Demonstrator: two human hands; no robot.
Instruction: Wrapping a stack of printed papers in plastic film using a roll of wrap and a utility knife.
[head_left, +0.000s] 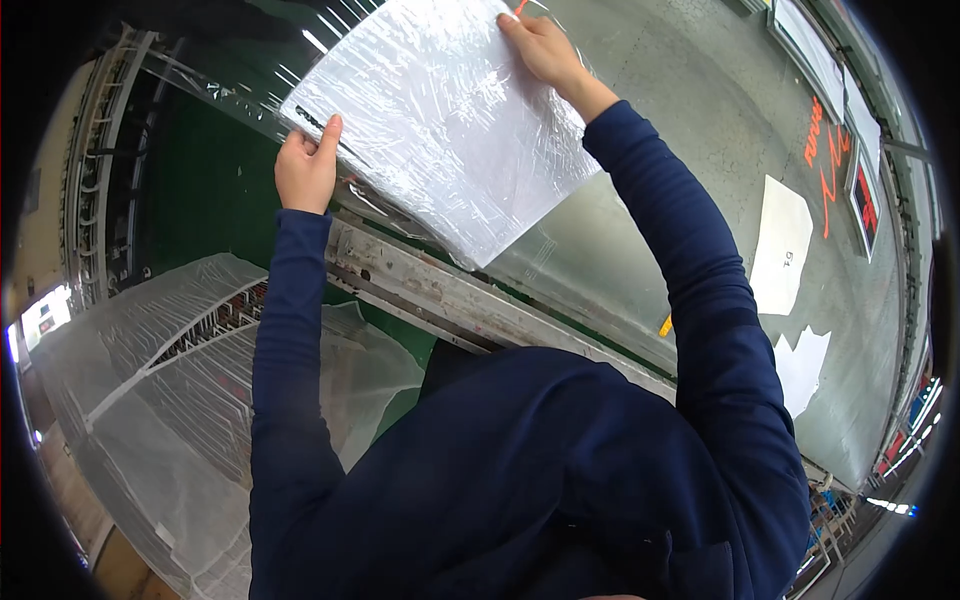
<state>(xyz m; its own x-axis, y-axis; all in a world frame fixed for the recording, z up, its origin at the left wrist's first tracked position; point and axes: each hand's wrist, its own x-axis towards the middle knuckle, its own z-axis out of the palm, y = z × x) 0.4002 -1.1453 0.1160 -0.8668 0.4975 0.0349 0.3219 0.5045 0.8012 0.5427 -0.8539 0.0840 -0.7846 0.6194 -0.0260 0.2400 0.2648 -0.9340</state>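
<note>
A flat white sheet or panel in crinkled, glossy clear plastic film (450, 127) is held out in front of me, tilted over the edge of the grey work table (637, 247). My left hand (307, 166) grips its left edge with the thumb on top, beside a dark mark under the film. At its upper right side my right hand (544, 56) holds on, thumb on the film and the other fingers partly hidden. A bit of orange shows near the right thumb at the picture's top. Loose film hangs beneath the left edge.
On the table lie a white paper with writing (780, 247), a torn white sheet (802, 371), a small yellow strip (665, 325) and a framed piece with red marks (865, 199). A worn metal rail (450, 289) runs before me. Translucent sheeting (150, 420) covers a rack at left.
</note>
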